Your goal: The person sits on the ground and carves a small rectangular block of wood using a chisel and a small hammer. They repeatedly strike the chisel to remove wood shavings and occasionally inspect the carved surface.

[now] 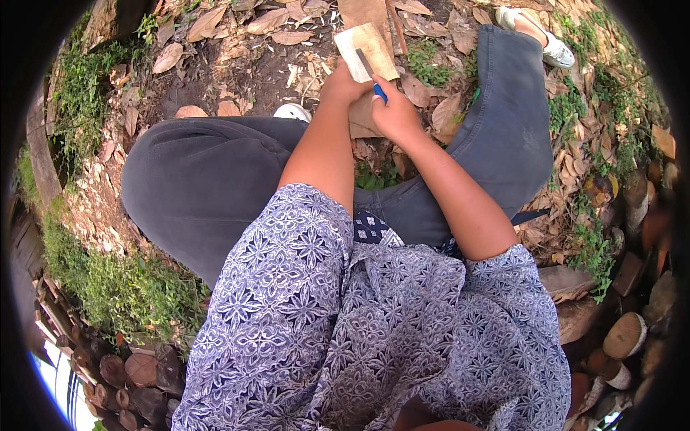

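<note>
A pale, squarish piece of wood [350, 49] lies tilted in front of me. My left hand [343, 84] grips its near left corner, the fingers partly hidden behind it. In my right hand [397, 111] is a blue-handled tool [379, 92], its handle wrapped by the fingers. The tool's narrow dark blade [364, 62] extends across the face of the wood, pointing away from me; whether it is a chisel or a knife I cannot tell. Beneath the wood runs a brown board [365, 123], showing on the near and far sides.
I sit on the ground with my legs [208, 154] spread around the work. Dry leaves [208, 23], pale wood shavings [293, 75] and green plants [118, 276] cover the soil. Stacked logs [624, 335] stand at the lower right, more logs [140, 370] at the lower left.
</note>
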Tool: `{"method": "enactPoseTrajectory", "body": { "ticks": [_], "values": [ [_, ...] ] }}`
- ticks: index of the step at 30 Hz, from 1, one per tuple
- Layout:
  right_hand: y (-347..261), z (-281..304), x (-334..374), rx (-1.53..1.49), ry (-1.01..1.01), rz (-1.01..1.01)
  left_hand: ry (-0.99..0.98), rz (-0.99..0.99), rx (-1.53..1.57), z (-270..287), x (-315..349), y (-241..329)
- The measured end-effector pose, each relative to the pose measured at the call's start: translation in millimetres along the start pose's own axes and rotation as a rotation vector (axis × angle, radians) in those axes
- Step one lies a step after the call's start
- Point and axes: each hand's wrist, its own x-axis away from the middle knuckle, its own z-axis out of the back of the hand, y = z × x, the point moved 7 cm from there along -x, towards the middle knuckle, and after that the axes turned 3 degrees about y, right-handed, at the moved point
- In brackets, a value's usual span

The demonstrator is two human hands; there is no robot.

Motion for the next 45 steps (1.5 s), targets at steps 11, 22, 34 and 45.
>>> {"method": "enactPoseTrajectory", "body": {
  "ticks": [11, 22, 34, 45],
  "values": [
    [-18, -19, -7, 0.019, -0.033, -0.108, -0.003, 0.089, 0.029, 7, 0, 0],
    [-28, -2, -110, -0.026, 0.036, -0.078, -0.022, -0.023, -0.019, 3, 2, 18],
    [39, 14, -5, -0.320, -0.250, -0.324, 0.031, -0.011, -0.035, 26, 25, 29],
    [25, 86, -12, -0.532, -0.020, -0.197, 0.074, 0.143, 0.355, 11, 14, 23]
  ]
}}
